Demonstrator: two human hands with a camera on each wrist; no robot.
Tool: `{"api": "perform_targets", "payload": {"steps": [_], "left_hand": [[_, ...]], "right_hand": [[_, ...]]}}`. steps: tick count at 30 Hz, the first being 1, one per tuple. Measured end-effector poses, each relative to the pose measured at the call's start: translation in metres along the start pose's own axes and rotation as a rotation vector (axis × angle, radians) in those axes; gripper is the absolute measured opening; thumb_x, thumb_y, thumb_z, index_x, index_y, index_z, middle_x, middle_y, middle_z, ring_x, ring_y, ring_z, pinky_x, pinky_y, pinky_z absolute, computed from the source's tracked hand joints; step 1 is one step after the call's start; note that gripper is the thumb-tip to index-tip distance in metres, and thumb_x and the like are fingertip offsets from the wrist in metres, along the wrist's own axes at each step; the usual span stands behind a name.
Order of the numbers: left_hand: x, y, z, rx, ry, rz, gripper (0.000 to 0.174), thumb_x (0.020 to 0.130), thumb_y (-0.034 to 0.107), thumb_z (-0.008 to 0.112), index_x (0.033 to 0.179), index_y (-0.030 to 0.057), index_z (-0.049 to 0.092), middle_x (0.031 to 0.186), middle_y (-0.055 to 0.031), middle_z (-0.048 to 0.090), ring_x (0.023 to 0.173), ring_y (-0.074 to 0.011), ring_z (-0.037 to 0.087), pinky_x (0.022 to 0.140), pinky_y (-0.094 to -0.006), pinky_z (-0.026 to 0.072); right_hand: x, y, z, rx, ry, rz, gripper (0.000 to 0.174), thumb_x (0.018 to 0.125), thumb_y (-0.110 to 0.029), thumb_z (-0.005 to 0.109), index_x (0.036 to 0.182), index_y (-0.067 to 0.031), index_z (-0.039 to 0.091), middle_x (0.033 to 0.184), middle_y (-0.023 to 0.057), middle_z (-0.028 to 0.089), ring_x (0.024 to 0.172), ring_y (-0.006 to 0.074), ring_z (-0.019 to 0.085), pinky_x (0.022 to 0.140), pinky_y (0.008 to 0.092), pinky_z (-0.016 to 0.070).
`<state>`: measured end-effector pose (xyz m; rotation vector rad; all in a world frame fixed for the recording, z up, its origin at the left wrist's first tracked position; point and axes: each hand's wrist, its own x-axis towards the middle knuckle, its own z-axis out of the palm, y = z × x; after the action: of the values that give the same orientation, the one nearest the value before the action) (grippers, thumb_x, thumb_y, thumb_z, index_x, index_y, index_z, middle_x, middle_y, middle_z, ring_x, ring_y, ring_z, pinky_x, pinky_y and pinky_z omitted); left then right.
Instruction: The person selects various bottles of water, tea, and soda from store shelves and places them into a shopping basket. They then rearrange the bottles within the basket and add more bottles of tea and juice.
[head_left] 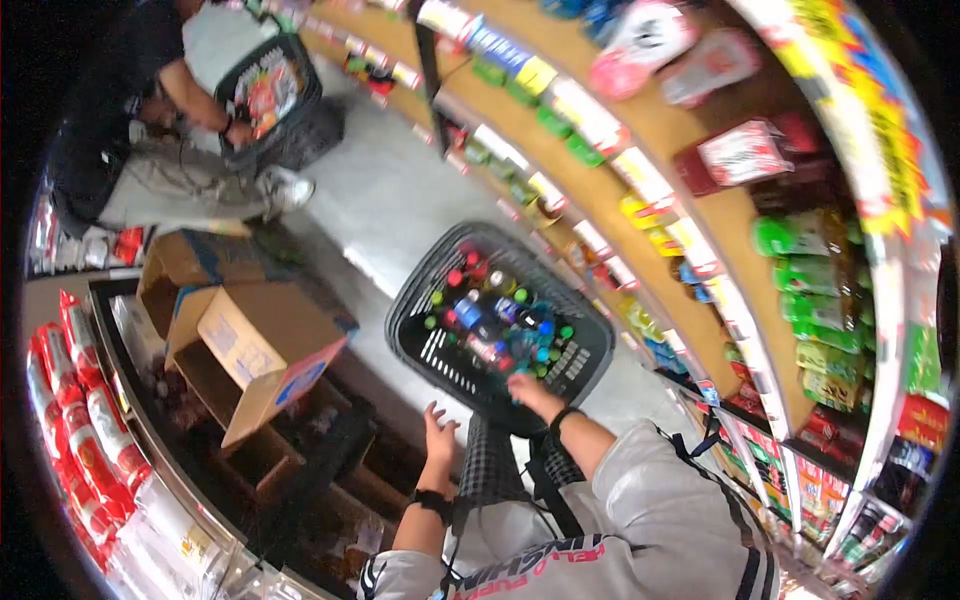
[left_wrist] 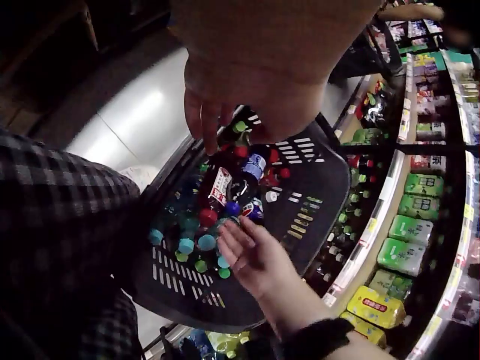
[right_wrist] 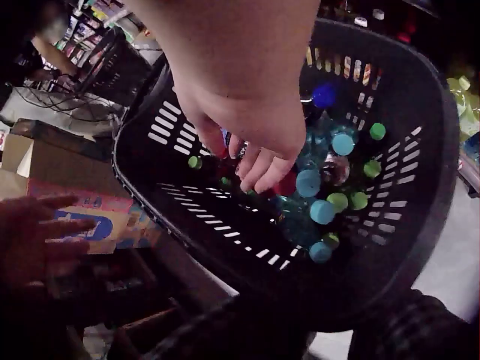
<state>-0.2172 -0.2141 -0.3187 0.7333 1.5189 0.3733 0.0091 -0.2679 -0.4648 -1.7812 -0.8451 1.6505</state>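
Note:
A black plastic shopping basket (head_left: 403,300) stands on the floor, holding several drink bottles with red, green, blue and teal caps. My right hand (head_left: 537,395) reaches over the basket's near side. In the left wrist view its fingers (left_wrist: 238,241) stretch loosely toward a red cap (left_wrist: 208,217) and a blue cap. From the right wrist view, the right hand (right_wrist: 251,139) covers part of the bottles beneath it. My left hand (head_left: 440,440) hangs outside the basket with its fingers spread, holding nothing. A cola bottle with a blue label (left_wrist: 253,166) lies among the others.
Shelves of packaged drinks (head_left: 815,300) line the right side. To the left, an opened cardboard box (head_left: 270,330) sits on a rack beside red packages (head_left: 85,420). Farther up the aisle a person (head_left: 180,90) bends over another basket (head_left: 300,125).

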Motion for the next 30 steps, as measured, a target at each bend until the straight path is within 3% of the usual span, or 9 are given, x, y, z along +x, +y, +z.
{"api": "perform_targets", "payload": {"steps": [2,10,14,16,17,20,22,26,30], "left_hand": [[0.003,-0.005,0.004,0.065,-0.012,0.034,0.057,0.076,0.001,0.045,0.126,0.0127,0.020,0.115,-0.0137,0.036,0.082,-0.0225,0.054,0.066,-0.0326,0.0434],[-0.049,0.053,0.081,0.074,-0.126,0.223,0.056,0.070,0.002,0.048,0.121,0.0086,0.026,0.103,-0.0119,0.045,0.066,-0.0170,0.054,0.053,-0.0250,0.0427],[-0.089,0.079,0.148,0.051,-0.273,0.271,0.056,0.071,0.002,0.047,0.122,0.0056,0.024,0.101,-0.0131,0.045,0.062,-0.0157,0.053,0.052,-0.0242,0.0422],[-0.071,0.064,0.177,0.147,-0.393,0.401,0.050,0.074,0.003,0.047,0.118,0.0090,0.026,0.104,-0.0134,0.044,0.066,-0.0192,0.057,0.047,-0.0253,0.0424],[-0.115,0.088,0.206,0.088,-0.384,0.436,0.051,0.073,0.001,0.046,0.119,0.0093,0.026,0.102,-0.0121,0.045,0.067,-0.0193,0.057,0.048,-0.0237,0.0413],[-0.167,0.123,0.262,0.279,-0.604,0.715,0.047,0.075,-0.001,0.044,0.118,0.0071,0.029,0.107,-0.0123,0.044,0.076,-0.0196,0.056,0.059,-0.0252,0.0428],[-0.220,0.162,0.297,0.288,-0.749,0.843,0.041,0.076,0.000,0.042,0.116,0.0035,0.034,0.109,-0.0112,0.046,0.080,-0.0200,0.055,0.070,-0.0270,0.0421],[-0.295,0.228,0.339,0.511,-0.875,0.990,0.030,0.080,0.005,0.043,0.110,0.0020,0.045,0.098,-0.0070,0.054,0.090,-0.0162,0.052,0.082,-0.0294,0.0390],[-0.410,0.283,0.371,0.401,-1.148,0.828,0.031,0.082,0.010,0.047,0.112,0.0015,0.044,0.104,-0.0063,0.053,0.097,-0.0133,0.049,0.086,-0.0264,0.0364]], "right_hand": [[-0.043,-0.015,-0.020,0.003,-0.061,0.235,0.018,0.075,-0.014,0.053,0.091,-0.0069,0.053,0.070,0.0030,0.056,0.055,0.0117,0.053,0.044,0.0244,0.0399],[-0.202,-0.024,-0.128,0.153,0.113,0.309,0.018,0.078,-0.019,0.052,0.091,-0.0073,0.055,0.074,0.0039,0.058,0.062,0.0130,0.055,0.051,0.0254,0.0433],[-0.266,0.018,-0.199,0.268,0.310,-0.023,0.015,0.078,-0.020,0.052,0.085,-0.0089,0.059,0.072,0.0011,0.057,0.064,0.0123,0.054,0.055,0.0267,0.0457],[-0.310,-0.007,-0.237,0.289,0.417,0.029,0.017,0.077,-0.021,0.053,0.087,-0.0085,0.058,0.071,0.0003,0.057,0.065,0.0119,0.054,0.057,0.0258,0.0451],[-0.335,-0.021,-0.257,0.249,0.482,0.023,0.018,0.076,-0.020,0.054,0.089,-0.0078,0.058,0.074,0.0020,0.058,0.066,0.0111,0.054,0.059,0.0253,0.0450],[-0.397,-0.049,-0.311,0.050,0.717,-0.115,0.023,0.076,-0.021,0.054,0.095,-0.0071,0.057,0.079,0.0034,0.060,0.073,0.0104,0.056,0.065,0.0241,0.0453],[-0.456,-0.105,-0.340,0.196,0.796,-0.134,0.024,0.078,-0.020,0.054,0.098,-0.0052,0.056,0.082,0.0029,0.059,0.077,0.0113,0.056,0.067,0.0242,0.0452],[-0.534,-0.181,-0.381,0.401,1.023,-0.735,0.021,0.082,-0.012,0.050,0.099,-0.0002,0.053,0.087,0.0042,0.057,0.079,0.0114,0.053,0.073,0.0231,0.0412],[-0.612,-0.262,-0.413,0.229,1.121,-1.043,0.022,0.080,-0.008,0.051,0.102,-0.0028,0.052,0.094,0.0027,0.056,0.086,0.0105,0.052,0.076,0.0239,0.0405]]}}
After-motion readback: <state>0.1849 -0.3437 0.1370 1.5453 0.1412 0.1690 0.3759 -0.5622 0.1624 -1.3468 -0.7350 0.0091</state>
